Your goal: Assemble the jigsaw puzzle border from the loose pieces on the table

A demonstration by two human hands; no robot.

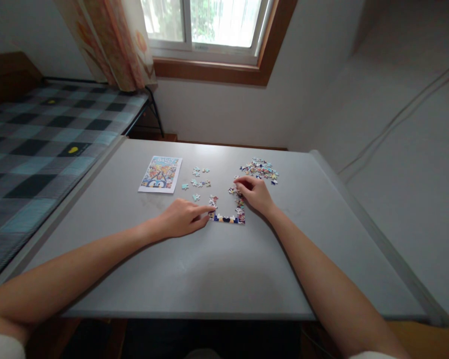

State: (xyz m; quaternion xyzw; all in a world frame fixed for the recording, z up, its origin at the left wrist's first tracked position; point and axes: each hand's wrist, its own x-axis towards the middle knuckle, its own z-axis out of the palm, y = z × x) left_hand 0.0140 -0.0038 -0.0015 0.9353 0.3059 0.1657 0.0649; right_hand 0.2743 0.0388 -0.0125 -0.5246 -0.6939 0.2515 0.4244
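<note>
A partly joined jigsaw puzzle [226,219] lies on the grey table, its pieces forming a U shape with a dark blue and yellow lower edge. My left hand [185,217] rests at its left side, index finger stretched out and touching the pieces there. At the upper end of the right side, my right hand [255,193] has thumb and index finger pinched together; a puzzle piece seems to be at the fingertips, though it is too small to make out clearly. Beyond that hand spreads a pile of loose puzzle pieces [260,168].
Several light blue pieces [196,183] lie in small groups left of the puzzle. A printed picture card [160,174] sits farther left on the table [164,289]. Beside the table stands a bed [60,129] with a checked cover; a window [217,25] is ahead.
</note>
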